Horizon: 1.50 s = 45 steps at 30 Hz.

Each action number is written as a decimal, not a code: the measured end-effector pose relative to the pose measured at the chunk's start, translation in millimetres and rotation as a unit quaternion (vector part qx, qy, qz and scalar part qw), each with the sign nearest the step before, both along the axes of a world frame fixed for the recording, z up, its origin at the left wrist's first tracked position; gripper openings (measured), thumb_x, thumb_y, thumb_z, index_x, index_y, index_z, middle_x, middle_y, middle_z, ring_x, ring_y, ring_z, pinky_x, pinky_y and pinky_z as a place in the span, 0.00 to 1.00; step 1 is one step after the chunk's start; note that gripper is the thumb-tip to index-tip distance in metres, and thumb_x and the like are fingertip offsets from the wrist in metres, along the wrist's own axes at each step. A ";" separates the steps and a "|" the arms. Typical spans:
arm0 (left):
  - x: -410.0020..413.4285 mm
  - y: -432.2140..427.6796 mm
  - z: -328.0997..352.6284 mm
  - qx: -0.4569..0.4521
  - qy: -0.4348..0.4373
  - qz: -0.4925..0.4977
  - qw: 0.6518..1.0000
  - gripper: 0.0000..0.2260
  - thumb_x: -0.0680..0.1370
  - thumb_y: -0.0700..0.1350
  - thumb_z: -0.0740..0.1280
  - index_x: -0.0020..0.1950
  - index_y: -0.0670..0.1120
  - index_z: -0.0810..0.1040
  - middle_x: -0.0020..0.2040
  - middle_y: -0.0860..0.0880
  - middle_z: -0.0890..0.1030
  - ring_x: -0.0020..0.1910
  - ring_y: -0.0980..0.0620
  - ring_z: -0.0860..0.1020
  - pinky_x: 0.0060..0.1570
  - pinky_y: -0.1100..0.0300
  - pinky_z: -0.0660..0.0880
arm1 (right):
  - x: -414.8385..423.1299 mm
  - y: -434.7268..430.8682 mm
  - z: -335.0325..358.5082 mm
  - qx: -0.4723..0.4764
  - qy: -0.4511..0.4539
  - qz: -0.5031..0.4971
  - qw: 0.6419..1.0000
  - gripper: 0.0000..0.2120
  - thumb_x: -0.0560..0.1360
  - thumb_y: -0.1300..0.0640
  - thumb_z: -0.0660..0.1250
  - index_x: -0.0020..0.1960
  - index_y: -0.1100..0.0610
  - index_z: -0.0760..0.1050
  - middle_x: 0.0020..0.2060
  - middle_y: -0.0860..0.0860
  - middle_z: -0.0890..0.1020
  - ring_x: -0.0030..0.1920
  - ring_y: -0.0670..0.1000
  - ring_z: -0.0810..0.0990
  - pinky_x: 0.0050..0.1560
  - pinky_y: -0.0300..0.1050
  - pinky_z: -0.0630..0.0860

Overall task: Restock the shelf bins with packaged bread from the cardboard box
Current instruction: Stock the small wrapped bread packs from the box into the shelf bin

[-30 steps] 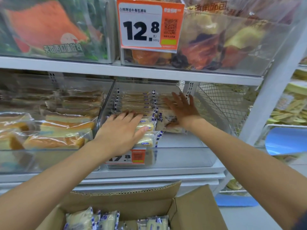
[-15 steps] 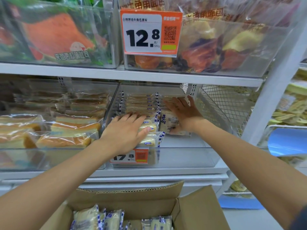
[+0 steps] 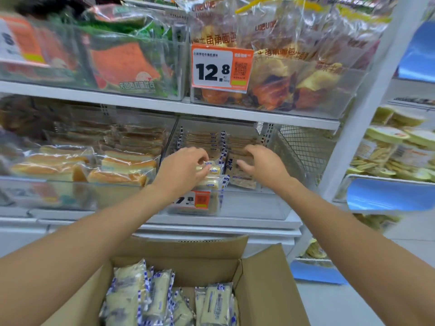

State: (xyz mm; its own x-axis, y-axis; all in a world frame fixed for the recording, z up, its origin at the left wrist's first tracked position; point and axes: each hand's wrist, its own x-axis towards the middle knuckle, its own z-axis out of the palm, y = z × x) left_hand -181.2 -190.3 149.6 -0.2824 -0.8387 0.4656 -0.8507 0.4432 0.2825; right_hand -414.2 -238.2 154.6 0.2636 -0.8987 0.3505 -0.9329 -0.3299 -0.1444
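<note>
A clear shelf bin [image 3: 254,205] on the middle shelf holds rows of small bread packets with blue-and-white edges [image 3: 211,140]. My left hand [image 3: 181,172] reaches into the bin's left row, fingers and thumb curled round a front packet [image 3: 213,170]. My right hand [image 3: 263,165] is in the right row, its fingers and thumb curled round an upright packet [image 3: 241,178]. Below my arms, the open cardboard box [image 3: 261,290] holds several more of the same packets [image 3: 214,302].
A neighbouring bin [image 3: 70,196] on the left holds long sliced loaves. Above is a shelf board [image 3: 141,104] with bins and a 12.8 price tag [image 3: 221,69]. A wire mesh panel [image 3: 303,147] and a white upright [image 3: 369,109] bound the right side.
Both hands went from lying flat on the packets to curling their fingers round them. The view has tilted down and back, showing more of the box.
</note>
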 end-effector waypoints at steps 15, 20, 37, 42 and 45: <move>153.1 153.1 -166.4 0.390 0.117 0.138 0.903 0.03 0.75 0.44 0.70 0.42 0.47 0.80 0.39 0.52 0.81 0.41 0.52 0.78 0.41 0.62 0.73 | 107.8 180.6 -206.9 0.418 -0.134 0.012 0.898 0.10 0.76 0.59 0.66 0.56 0.54 0.79 0.45 0.49 0.83 0.47 0.49 0.81 0.48 0.44 0.77; 188.1 162.2 -184.3 0.419 0.155 0.155 0.881 0.02 0.76 0.42 0.68 0.44 0.46 0.81 0.40 0.55 0.80 0.42 0.57 0.77 0.38 0.70 0.68 | 190.9 199.7 -251.3 0.441 -0.217 0.004 0.871 0.06 0.74 0.51 0.69 0.43 0.53 0.79 0.35 0.45 0.80 0.37 0.45 0.78 0.46 0.49 0.79; 180.6 157.7 -188.3 0.477 0.277 0.212 0.807 0.15 0.76 0.41 0.69 0.62 0.43 0.75 0.60 0.46 0.76 0.58 0.46 0.76 0.60 0.51 0.74 | 154.0 186.1 -188.7 0.413 -0.377 -0.002 0.829 0.03 0.78 0.64 0.65 0.47 0.58 0.75 0.42 0.49 0.79 0.41 0.42 0.79 0.38 0.32 0.74; 157.1 161.5 -180.8 0.611 0.449 0.190 0.624 0.34 0.74 0.57 0.71 0.75 0.45 0.64 0.72 0.41 0.68 0.62 0.42 0.75 0.62 0.47 0.75 | 139.2 184.0 -170.7 0.436 -0.501 -0.001 0.748 0.05 0.78 0.67 0.64 0.47 0.58 0.74 0.49 0.57 0.81 0.50 0.51 0.83 0.51 0.38 0.79; 143.9 169.5 -170.4 0.658 0.576 0.134 0.467 0.30 0.72 0.51 0.73 0.68 0.42 0.66 0.65 0.35 0.75 0.58 0.40 0.79 0.56 0.47 0.78 | 142.5 189.8 -173.9 0.488 -0.527 0.025 0.695 0.04 0.76 0.67 0.67 0.48 0.59 0.75 0.55 0.62 0.81 0.56 0.58 0.82 0.60 0.49 0.77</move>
